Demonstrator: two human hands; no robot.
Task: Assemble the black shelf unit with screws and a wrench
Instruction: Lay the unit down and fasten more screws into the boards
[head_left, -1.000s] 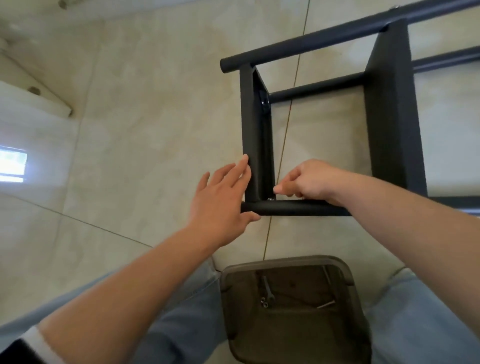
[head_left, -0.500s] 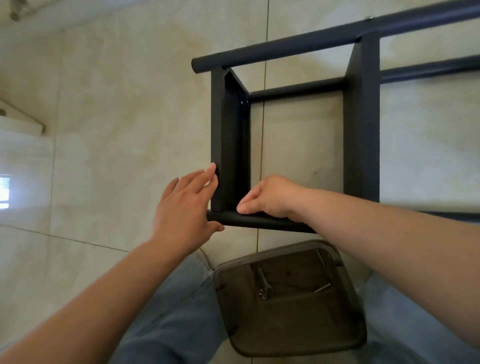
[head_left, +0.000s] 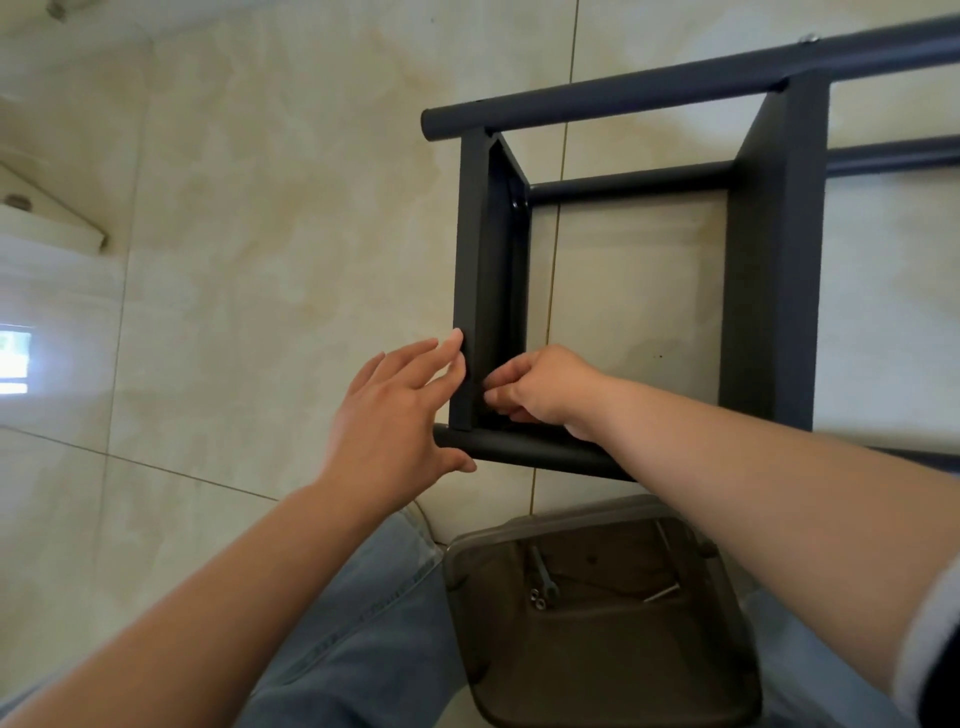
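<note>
- Black shelf unit (head_left: 769, 249) lying on the pale tiled floor (head_left: 260, 208), round tubes running crosswise, flat panels joining them.
- Left hand (head_left: 395, 415) flat against the outer face of the end panel (head_left: 475, 291), fingers straight and slightly spread, thumb tucked under the near tube (head_left: 524, 452).
- Right hand (head_left: 545, 387) reaching into the corner where end panel meets near tube, fingers curled tight together as if pinching something small; whatever sits between the fingertips too hidden to tell.
- Brownish translucent plastic tray (head_left: 613, 670) just below the near tube, between the denim-clad legs (head_left: 363, 623).
- In the tray: a few long screws (head_left: 543, 577) lying close together on the left, a thin metal wrench (head_left: 662, 590) to the right.
- Second panel (head_left: 774, 260) farther right, standing between the far and near tubes.
</note>
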